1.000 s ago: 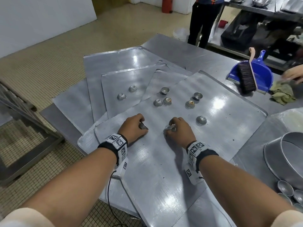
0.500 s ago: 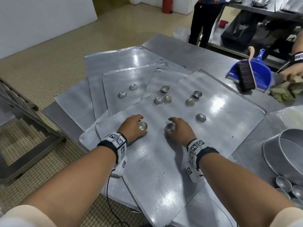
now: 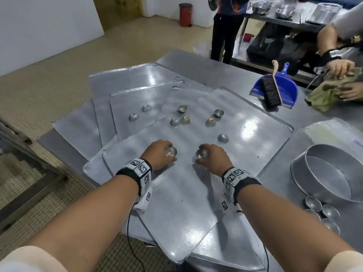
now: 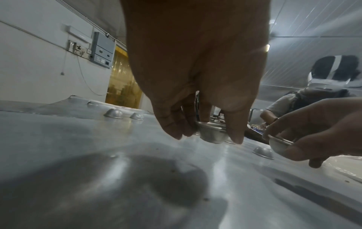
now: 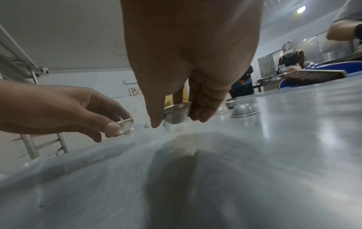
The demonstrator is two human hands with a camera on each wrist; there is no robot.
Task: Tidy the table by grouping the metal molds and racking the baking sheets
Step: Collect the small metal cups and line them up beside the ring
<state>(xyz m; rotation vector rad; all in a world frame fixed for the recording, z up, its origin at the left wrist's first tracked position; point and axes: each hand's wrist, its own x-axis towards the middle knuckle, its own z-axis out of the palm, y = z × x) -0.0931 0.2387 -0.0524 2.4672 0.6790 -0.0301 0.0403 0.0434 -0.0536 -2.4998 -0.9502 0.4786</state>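
Several overlapping baking sheets lie on the steel table; the top baking sheet (image 3: pixel 245 154) carries most of the small metal molds. My left hand (image 3: pixel 160 157) pinches one small mold (image 3: pixel 170 151) just above that sheet, thumb and fingers round its rim (image 4: pixel 212 133). My right hand (image 3: pixel 213 158) pinches a second small mold (image 3: pixel 202 153), also lifted a little off the sheet (image 5: pixel 177 113). Several more molds sit farther away, one nearest mold (image 3: pixel 223 138) upside down, others on a sheet (image 3: pixel 127 101) at the back left.
A large round cake tin (image 3: pixel 330 171) stands at the right with several small molds (image 3: pixel 314 203) grouped beside it. A blue dustpan (image 3: pixel 284 85) with a brush lies at the back. Another person's hands work a cloth (image 3: pixel 324 95) at the far right. A metal rack (image 3: pixel 17 146) stands left of the table.
Both hands have lifted and turned their molds so the open sides face up; the head view has risen. The other person's hands have come in at the far right.
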